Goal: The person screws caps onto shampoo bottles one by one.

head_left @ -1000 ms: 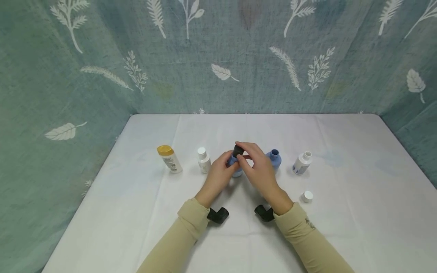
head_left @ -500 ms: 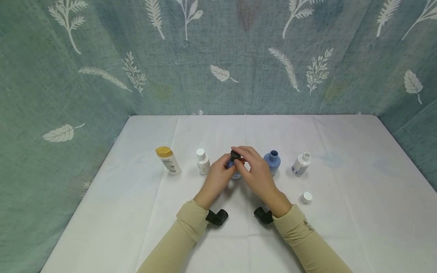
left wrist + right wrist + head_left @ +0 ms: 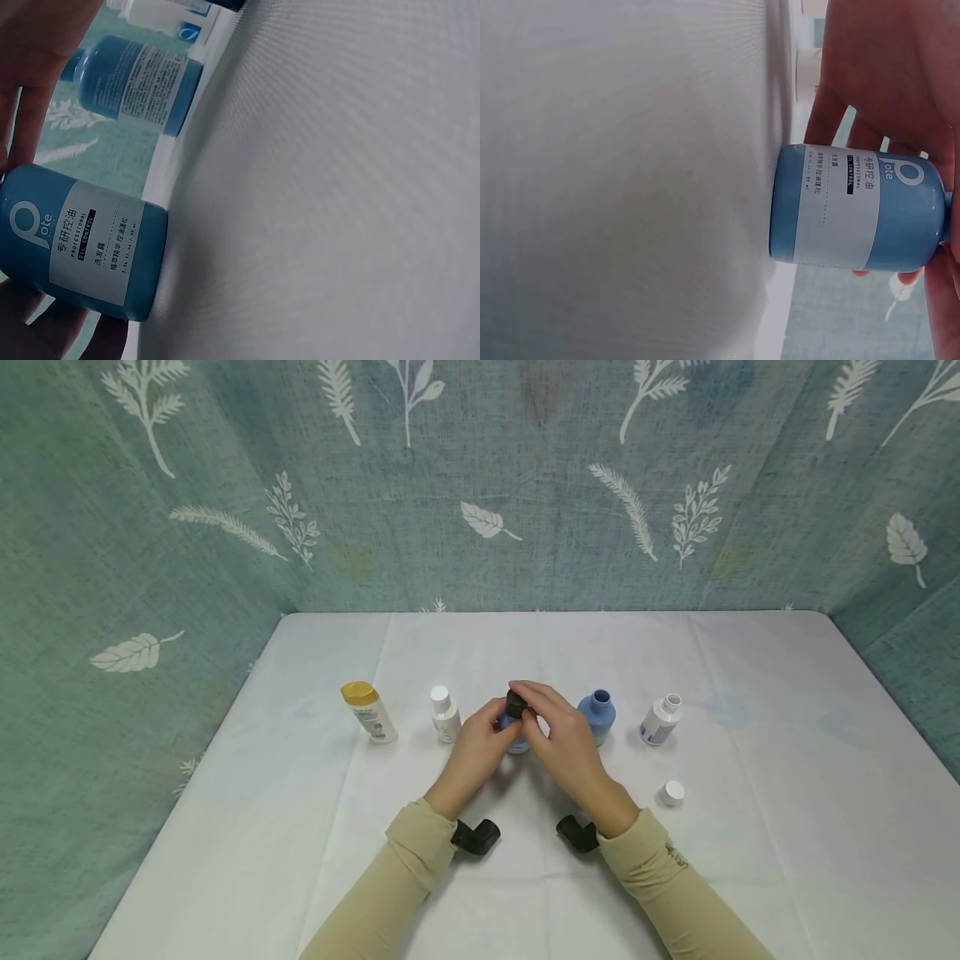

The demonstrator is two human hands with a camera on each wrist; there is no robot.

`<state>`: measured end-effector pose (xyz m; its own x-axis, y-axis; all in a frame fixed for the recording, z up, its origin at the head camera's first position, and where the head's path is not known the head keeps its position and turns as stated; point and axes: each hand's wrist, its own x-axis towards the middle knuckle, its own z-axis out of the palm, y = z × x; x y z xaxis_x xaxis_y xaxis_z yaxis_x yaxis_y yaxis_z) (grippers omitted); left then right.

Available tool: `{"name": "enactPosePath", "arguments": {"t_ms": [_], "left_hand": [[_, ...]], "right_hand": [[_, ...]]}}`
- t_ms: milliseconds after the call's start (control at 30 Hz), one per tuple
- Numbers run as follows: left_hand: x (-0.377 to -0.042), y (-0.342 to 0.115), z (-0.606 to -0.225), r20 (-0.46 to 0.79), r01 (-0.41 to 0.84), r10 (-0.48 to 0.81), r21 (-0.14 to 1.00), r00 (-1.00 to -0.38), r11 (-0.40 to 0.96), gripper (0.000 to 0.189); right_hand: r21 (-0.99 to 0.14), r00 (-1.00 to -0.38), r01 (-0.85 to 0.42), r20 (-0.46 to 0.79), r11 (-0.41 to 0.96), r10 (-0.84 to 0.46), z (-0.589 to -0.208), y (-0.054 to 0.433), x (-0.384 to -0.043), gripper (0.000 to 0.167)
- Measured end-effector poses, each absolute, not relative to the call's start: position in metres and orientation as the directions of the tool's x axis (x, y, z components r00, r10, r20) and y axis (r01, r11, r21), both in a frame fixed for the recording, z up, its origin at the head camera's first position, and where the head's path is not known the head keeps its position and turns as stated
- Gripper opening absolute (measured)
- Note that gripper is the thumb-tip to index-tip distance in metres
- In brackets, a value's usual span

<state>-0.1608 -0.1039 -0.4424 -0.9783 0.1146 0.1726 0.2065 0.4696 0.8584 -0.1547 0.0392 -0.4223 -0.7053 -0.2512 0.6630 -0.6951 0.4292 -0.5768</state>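
Near the middle of the table, my left hand (image 3: 480, 743) grips a small blue shampoo bottle (image 3: 34, 262) with a white label, its fingers around the upper body. The bottle stands upright, its base right at the white cloth. My right hand (image 3: 564, 739) pinches a black cap (image 3: 516, 704) at the bottle's neck, thumb on the near side and fingers over the far side. In the right wrist view, the same bottle (image 3: 836, 210) shows beneath the palm, its neck mostly hidden by the hand.
A second blue bottle (image 3: 597, 720), uncapped, stands right of the hands. Farther right are an uncapped white bottle (image 3: 661, 720) and a loose white cap (image 3: 671, 793). To the left stand a white-capped bottle (image 3: 446, 717) and a yellow-capped bottle (image 3: 370, 714). Patterned green fabric (image 3: 480, 485) hangs behind.
My right hand and the black cap have come down and slightly left onto the bottle's neck. The right fingers have shifted around the cap. My left hand keeps its grip on the bottle.
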Motion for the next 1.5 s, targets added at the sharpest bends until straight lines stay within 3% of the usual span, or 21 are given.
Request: {"name": "enactPosePath", "arguments": {"t_ms": [600, 1033, 1500], "left_hand": [[-0.1628, -0.1050, -0.4430, 0.178, 0.223, 0.139, 0.854, -0.974, 0.469, 0.019], [-0.1614, -0.1047, -0.4423, 0.171, 0.213, 0.131, 0.865, -0.976, 0.454, 0.017], [-0.1615, -0.1062, -0.4436, 0.178, 0.222, 0.142, 0.882, -0.974, 0.415, 0.017]], "right_hand": [[-0.666, -0.751, -0.659, 0.609, 0.348, -0.257, -0.4184, 0.0416, -0.1544, 0.036], [-0.619, -0.737, -0.671, 0.617, 0.408, -0.276, -0.4199, 0.0431, -0.1541, 0.036], [-0.665, -0.757, -0.652, 0.598, 0.365, -0.263, -0.4202, 0.0425, -0.1540, 0.037]]}}
